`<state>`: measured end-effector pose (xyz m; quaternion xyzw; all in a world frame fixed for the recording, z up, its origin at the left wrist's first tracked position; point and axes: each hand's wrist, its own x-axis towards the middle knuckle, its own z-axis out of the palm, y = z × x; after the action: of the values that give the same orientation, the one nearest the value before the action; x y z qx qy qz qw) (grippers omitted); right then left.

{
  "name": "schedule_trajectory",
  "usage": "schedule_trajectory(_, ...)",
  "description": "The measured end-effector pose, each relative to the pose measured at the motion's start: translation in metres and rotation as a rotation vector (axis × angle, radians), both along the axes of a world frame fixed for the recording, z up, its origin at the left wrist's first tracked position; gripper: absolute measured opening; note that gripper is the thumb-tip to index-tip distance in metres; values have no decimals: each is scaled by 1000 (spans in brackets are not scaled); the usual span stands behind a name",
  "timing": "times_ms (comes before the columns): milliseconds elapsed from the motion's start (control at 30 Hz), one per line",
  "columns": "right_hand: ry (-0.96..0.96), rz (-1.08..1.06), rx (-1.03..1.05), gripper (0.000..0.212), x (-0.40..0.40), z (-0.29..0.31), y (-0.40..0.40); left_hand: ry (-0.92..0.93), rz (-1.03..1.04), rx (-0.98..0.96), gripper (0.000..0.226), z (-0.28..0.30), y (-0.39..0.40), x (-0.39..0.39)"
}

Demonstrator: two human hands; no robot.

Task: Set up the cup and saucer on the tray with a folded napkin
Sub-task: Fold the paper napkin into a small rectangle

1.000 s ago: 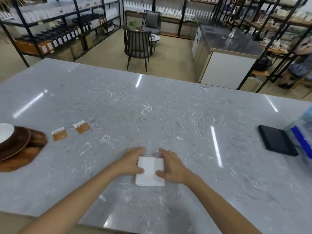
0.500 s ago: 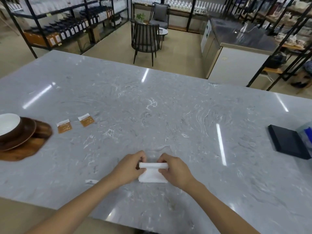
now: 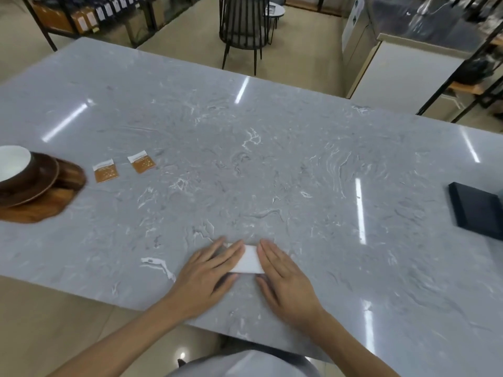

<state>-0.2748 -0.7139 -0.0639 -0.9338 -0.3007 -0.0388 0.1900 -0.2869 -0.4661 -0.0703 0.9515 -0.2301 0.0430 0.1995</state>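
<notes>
A white napkin [image 3: 249,260], folded small, lies flat on the grey marble table [image 3: 272,164] near its front edge. My left hand [image 3: 208,270] rests flat on its left part, fingers straight. My right hand [image 3: 285,278] lies flat along its right edge. Only a narrow strip of napkin shows between them. At the far left a wooden tray [image 3: 40,208] holds a brown saucer [image 3: 40,183] with a brown cup [image 3: 15,165], white inside.
Two orange sachets [image 3: 105,171] [image 3: 141,162] lie right of the tray. A dark flat box [image 3: 479,210] sits at the table's right edge. Beyond the table stand a black chair [image 3: 245,28], shelving and a counter.
Both hands pinched the napkin's far edge and folded it toward me; now they lie flat, pressing the smaller folded napkin. The camera tilted down.
</notes>
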Motion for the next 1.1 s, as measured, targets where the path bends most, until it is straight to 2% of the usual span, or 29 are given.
schedule_trajectory(133,15,-16,-35,61,-2,-1,-1,-56,8,57,50,7,-1,3)
schedule_trajectory(233,51,-34,-19,61,-5,-1,0,-54,28,-13,45,26,-14,19)
schedule_trajectory(300,63,-51,8,59,-7,-1,-2,78,-15,-86,39,39,-21,37)
schedule_trajectory(367,72,-72,38,58,-9,0,-3,308,-104,-89,31,51,-24,56)
schedule_trajectory(500,106,-152,64,60,-12,-1,-1,585,-180,-39,53,68,-33,85)
schedule_trajectory(667,200,-321,165,69,-8,1,3,775,-230,47,73,78,-51,101)
schedule_trajectory(767,220,-355,238,74,-8,5,7,790,-245,58,77,77,-59,96)
schedule_trajectory(900,305,-425,346,85,-9,10,9,796,-178,-124,64,77,-52,83)
schedule_trajectory(1000,451,-499,537,91,-13,19,22,787,-84,-353,64,81,-39,71)
schedule_trajectory(1100,678,-447,771,59,-14,29,41,750,17,-655,59,91,-19,58)
